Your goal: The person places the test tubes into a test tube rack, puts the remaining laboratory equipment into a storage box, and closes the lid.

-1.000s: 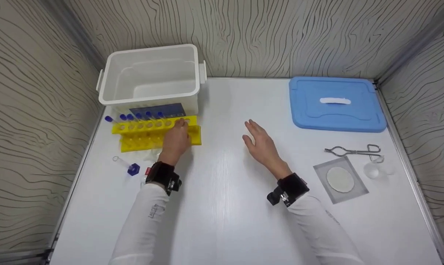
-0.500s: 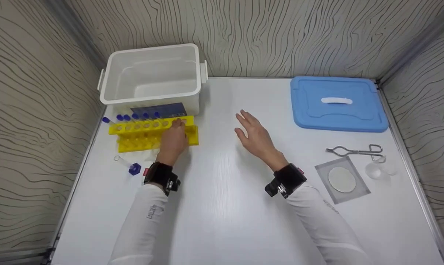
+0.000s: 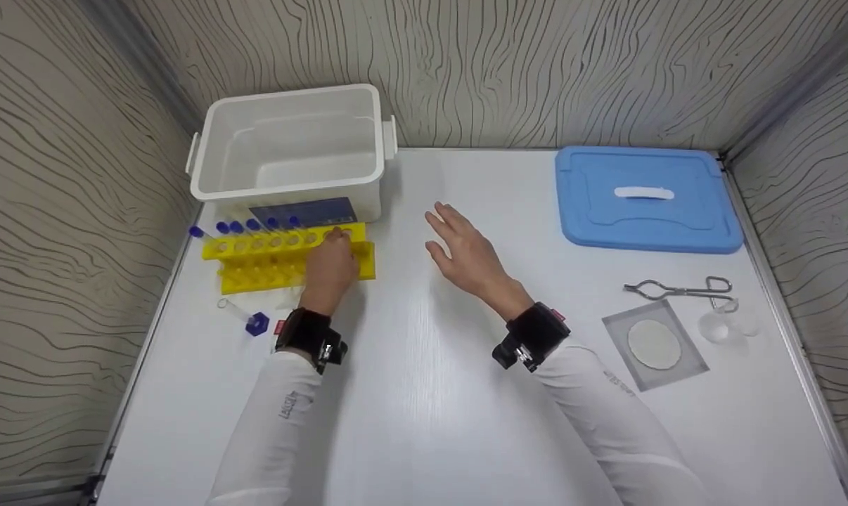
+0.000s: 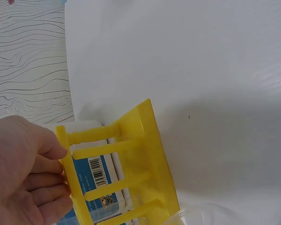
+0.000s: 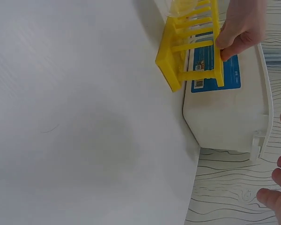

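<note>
We see the left hand (image 3: 331,268) apparently pinching the top of the yellow rack (image 3: 266,247) in front of the white bin (image 3: 368,202), while the right hand (image 3: 469,256) hovers outstretched over the table (image 3: 424,400).

Six blue caps (image 3: 273,223), one yellow rack (image 3: 285,246)
Singles: one white bin (image 3: 290,190), one blue lid (image 3: 649,218), one pair of tongs (image 3: 677,290), one gray square (image 3: 619,327) with one white disc (image 3: 654,344), one clear cylinder (image 3: 240,311) with a blue foot (image 3: 257,324). Pairs: two hands (image 3: 330,267), two black wrist cams (image 3: 308,337). Other clear stuff (image 3: 716,327) is too faint to count tbh.
</note>
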The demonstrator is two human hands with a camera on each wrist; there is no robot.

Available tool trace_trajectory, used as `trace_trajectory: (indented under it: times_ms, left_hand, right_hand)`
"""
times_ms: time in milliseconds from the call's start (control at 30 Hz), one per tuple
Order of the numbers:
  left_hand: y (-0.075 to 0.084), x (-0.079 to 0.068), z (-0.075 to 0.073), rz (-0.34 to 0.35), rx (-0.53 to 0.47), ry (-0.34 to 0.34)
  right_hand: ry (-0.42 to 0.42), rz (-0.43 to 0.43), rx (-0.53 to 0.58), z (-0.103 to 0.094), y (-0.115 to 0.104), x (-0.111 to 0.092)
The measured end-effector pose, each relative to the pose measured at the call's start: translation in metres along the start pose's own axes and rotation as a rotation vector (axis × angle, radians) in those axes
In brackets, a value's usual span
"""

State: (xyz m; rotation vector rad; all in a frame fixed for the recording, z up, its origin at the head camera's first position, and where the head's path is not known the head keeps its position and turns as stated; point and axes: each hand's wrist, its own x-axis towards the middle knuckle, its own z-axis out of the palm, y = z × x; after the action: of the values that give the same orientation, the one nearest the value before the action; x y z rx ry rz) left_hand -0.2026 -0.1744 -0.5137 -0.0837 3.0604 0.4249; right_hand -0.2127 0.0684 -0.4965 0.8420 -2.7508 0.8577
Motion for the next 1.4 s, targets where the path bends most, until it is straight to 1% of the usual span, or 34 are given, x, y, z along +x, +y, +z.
trace_trajectory:
  times_ms: [100,200,333,400,500,633,733,833,900,933,1067,1233,1400]
  left_hand:
    - [0.005,-0.001,-0.004,0.035,-0.025,0.060]
    - [0.010,-0.001,-0.008,0.097,-0.058,0.151]
    - [0.014,0.004,-0.016,0.195,-0.125,0.283]
    - [0.014,0.008,-0.020,0.233,-0.147,0.320]
    - [0.014,0.016,-0.028,0.248,-0.139,0.316]
    - [0.009,0.029,-0.037,0.208,-0.057,0.270]
    - [0.005,0.038,-0.044,0.178,-0.019,0.236]
    - [0.002,0.047,-0.047,0.145,-0.022,0.202]
    - [0.001,0.050,-0.047,0.132,-0.023,0.197]
    - [0.000,0.051,-0.047,0.125,-0.027,0.198]
    - [-0.002,0.050,-0.047,0.124,-0.053,0.242]
    - [-0.001,0.050,-0.046,0.127,-0.080,0.279]
    - [0.003,0.050,-0.045,0.104,-0.113,0.266]
  right_hand:
    - [-0.006,-0.018,-0.013,-0.001,-0.005,0.004]
    - [-0.005,-0.031,-0.026,-0.004,-0.009,0.008]
    - [-0.004,-0.042,-0.029,-0.006,-0.013,0.013]
    - [-0.011,-0.041,-0.027,-0.006,-0.015,0.015]
    - [-0.020,-0.033,-0.036,-0.007,-0.016,0.016]
    - [-0.020,-0.031,-0.040,-0.011,-0.017,0.017]
    - [-0.019,-0.030,-0.043,-0.014,-0.017,0.018]
    - [-0.018,-0.030,-0.050,-0.016,-0.016,0.019]
    - [-0.017,-0.033,-0.060,-0.017,-0.016,0.020]
    - [-0.019,-0.039,-0.066,-0.017,-0.017,0.021]
    - [-0.034,-0.055,-0.099,-0.018,-0.020,0.027]
    - [-0.079,-0.073,-0.160,-0.022,-0.022,0.034]
    - [-0.098,-0.082,-0.204,-0.023,-0.021,0.041]
